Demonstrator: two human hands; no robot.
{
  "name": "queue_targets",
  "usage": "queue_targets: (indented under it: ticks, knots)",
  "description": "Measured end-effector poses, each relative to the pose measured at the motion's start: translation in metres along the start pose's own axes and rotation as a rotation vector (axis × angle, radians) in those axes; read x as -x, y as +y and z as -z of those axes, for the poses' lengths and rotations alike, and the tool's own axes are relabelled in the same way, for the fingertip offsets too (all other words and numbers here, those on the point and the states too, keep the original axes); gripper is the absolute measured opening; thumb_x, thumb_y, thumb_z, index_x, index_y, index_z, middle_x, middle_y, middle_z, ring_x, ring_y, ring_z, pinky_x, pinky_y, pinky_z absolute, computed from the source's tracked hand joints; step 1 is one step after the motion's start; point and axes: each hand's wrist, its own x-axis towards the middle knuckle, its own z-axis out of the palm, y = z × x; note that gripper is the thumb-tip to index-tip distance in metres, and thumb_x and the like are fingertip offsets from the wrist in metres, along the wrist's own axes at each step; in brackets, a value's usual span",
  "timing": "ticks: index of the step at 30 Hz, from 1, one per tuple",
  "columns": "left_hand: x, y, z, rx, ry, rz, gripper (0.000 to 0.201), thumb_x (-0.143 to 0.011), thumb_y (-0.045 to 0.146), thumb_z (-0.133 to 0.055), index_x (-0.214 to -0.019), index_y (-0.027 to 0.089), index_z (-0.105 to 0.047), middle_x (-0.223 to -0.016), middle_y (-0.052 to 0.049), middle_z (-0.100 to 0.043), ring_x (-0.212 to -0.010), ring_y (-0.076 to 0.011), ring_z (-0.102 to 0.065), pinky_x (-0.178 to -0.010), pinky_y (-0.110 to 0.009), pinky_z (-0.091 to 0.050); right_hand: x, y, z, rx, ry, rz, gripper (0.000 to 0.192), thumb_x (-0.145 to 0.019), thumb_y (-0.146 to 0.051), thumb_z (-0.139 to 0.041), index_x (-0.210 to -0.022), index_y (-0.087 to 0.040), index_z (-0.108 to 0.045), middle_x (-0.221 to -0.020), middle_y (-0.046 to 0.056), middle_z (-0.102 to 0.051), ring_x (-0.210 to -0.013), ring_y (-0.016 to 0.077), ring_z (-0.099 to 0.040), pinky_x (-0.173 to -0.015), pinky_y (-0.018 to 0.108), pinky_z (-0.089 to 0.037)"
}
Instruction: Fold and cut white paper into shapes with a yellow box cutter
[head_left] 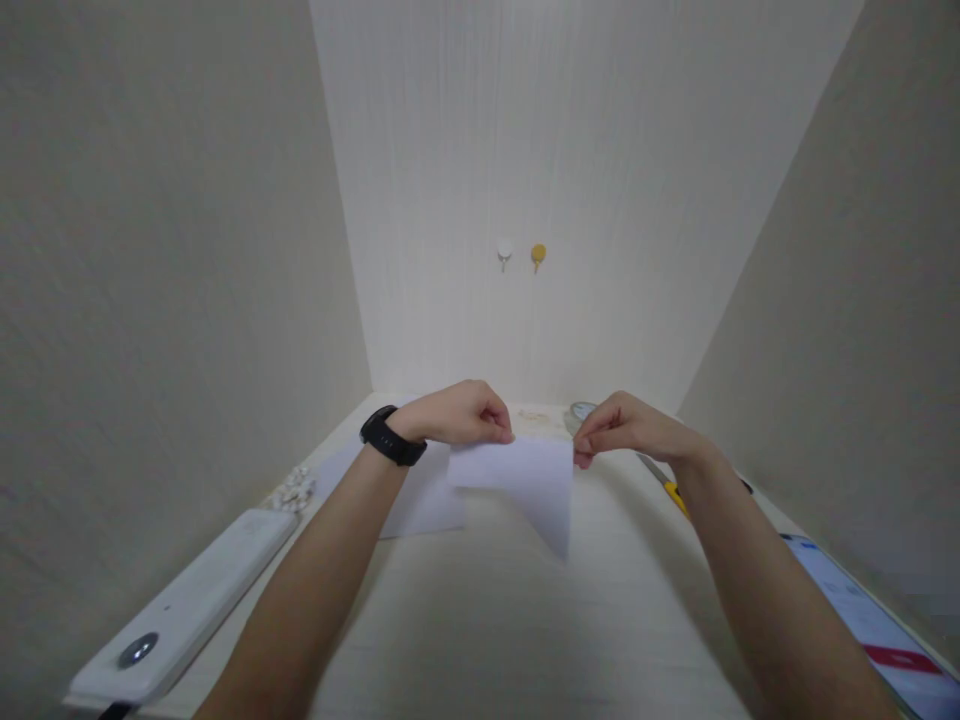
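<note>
Between my two hands hangs a white sheet of paper (pixel 536 480), lifted off the table, its lower right corner drooping. My left hand (pixel 476 412), with a black watch (pixel 391 436) on the wrist, pinches the sheet's top edge near the middle. At the upper right corner, the thumb and fingers of my right hand (pixel 611 425) are closed on the paper. More white paper (pixel 427 500) lies flat on the table (pixel 480 620) beneath and left of my left hand.
On the left are a white power strip-like box (pixel 187 600) and a small white beaded cluster (pixel 292 490). A yellow-handled cutter (pixel 675 495) and a phone or tablet (pixel 862 610) lie right. A tape roll (pixel 582 411) sits behind. Two hooks, white (pixel 504 252) and yellow (pixel 538 254), are on the back wall.
</note>
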Motion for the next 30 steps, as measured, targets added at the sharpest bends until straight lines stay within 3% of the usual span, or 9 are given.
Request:
queue_targets:
  ticks: [4, 6, 8, 12, 17, 20, 24, 30]
  knots:
    - [-0.003, -0.007, 0.0, 0.082, 0.069, 0.065, 0.019, -0.075, 0.03, -0.067, -0.075, 0.012, -0.075, -0.068, -0.005, -0.069, -0.06, -0.0127, -0.055, -0.056, -0.023, -0.038, -0.004, 0.025, 0.009, -0.185, 0.231, -0.045, 0.034, -0.066, -0.044, -0.081, -0.082, -0.014, -0.078, -0.083, 0.011, -0.076, -0.078, 0.0213, -0.069, -0.079, 0.034, -0.052]
    - [-0.01, -0.007, -0.006, 0.162, 0.176, 0.088, 0.022, -0.076, 0.031, -0.066, -0.077, 0.012, -0.075, -0.07, -0.005, -0.068, -0.061, -0.0121, -0.054, -0.057, -0.023, -0.038, -0.006, 0.039, 0.006, -0.331, 0.351, -0.018, 0.043, -0.069, -0.048, -0.079, -0.097, -0.016, -0.076, -0.096, 0.012, -0.075, -0.086, 0.0218, -0.068, -0.08, 0.034, -0.051]
    - [-0.018, -0.008, -0.018, 0.238, 0.274, 0.125, 0.025, -0.077, 0.033, -0.065, -0.079, 0.01, -0.074, -0.071, -0.005, -0.068, -0.06, -0.0115, -0.052, -0.057, -0.023, -0.037, -0.005, 0.052, -0.003, -0.419, 0.419, -0.002, 0.046, -0.07, -0.051, -0.077, -0.103, -0.017, -0.073, -0.095, 0.009, -0.074, -0.081, 0.0192, -0.066, -0.074, 0.031, -0.049]
    - [-0.033, -0.013, -0.048, 0.312, 0.208, 0.171, 0.025, -0.074, 0.035, -0.068, -0.074, 0.011, -0.073, -0.064, -0.003, -0.063, -0.057, -0.0113, -0.049, -0.056, -0.024, -0.036, 0.003, 0.072, -0.023, -0.456, 0.435, -0.067, 0.041, -0.067, -0.054, -0.079, -0.081, -0.016, -0.069, -0.074, 0.003, -0.066, -0.066, 0.0147, -0.057, -0.065, 0.029, -0.045]
    - [-0.039, -0.023, -0.081, 0.495, 0.192, 0.233, 0.031, -0.072, 0.042, -0.071, -0.073, 0.01, -0.07, -0.062, -0.001, -0.059, -0.057, -0.0097, -0.045, -0.054, -0.023, -0.033, 0.008, 0.087, -0.03, -0.281, 0.484, -0.156, 0.046, -0.061, -0.059, -0.079, -0.07, -0.016, -0.065, -0.06, 0.001, -0.057, -0.055, 0.0128, -0.045, -0.053, 0.027, -0.034]
    - [-0.032, -0.03, -0.096, 0.629, 0.154, 0.29, 0.039, -0.069, 0.048, -0.075, -0.069, 0.011, -0.065, -0.057, 0.003, -0.05, -0.053, -0.0079, -0.041, -0.051, -0.021, -0.034, 0.007, 0.094, -0.031, -0.266, 0.504, -0.173, 0.048, -0.06, -0.063, -0.076, -0.069, -0.017, -0.063, -0.061, 0.0, -0.057, -0.056, 0.0135, -0.045, -0.053, 0.028, -0.033]
    - [-0.011, -0.038, -0.112, 0.832, 0.06, 0.363, 0.04, -0.066, 0.048, -0.079, -0.068, 0.013, -0.061, -0.057, 0.005, -0.046, -0.053, -0.0078, -0.044, -0.058, -0.026, -0.05, 0.004, 0.105, -0.038, -0.25, 0.51, -0.178, 0.051, -0.059, -0.065, -0.075, -0.072, -0.018, -0.06, -0.059, -0.002, -0.053, -0.055, 0.0123, -0.043, -0.052, 0.027, -0.03]
    - [0.013, -0.047, -0.13, 0.94, 0.05, 0.458, 0.035, -0.061, 0.039, -0.084, -0.075, 0.011, -0.068, -0.064, -0.001, -0.06, -0.058, -0.01, -0.056, -0.06, -0.026, -0.055, -0.006, 0.118, -0.052, -0.178, 0.468, -0.165, 0.05, -0.061, -0.064, -0.073, -0.072, -0.017, -0.061, -0.057, -0.003, -0.049, -0.055, 0.0113, -0.039, -0.053, 0.027, -0.027]
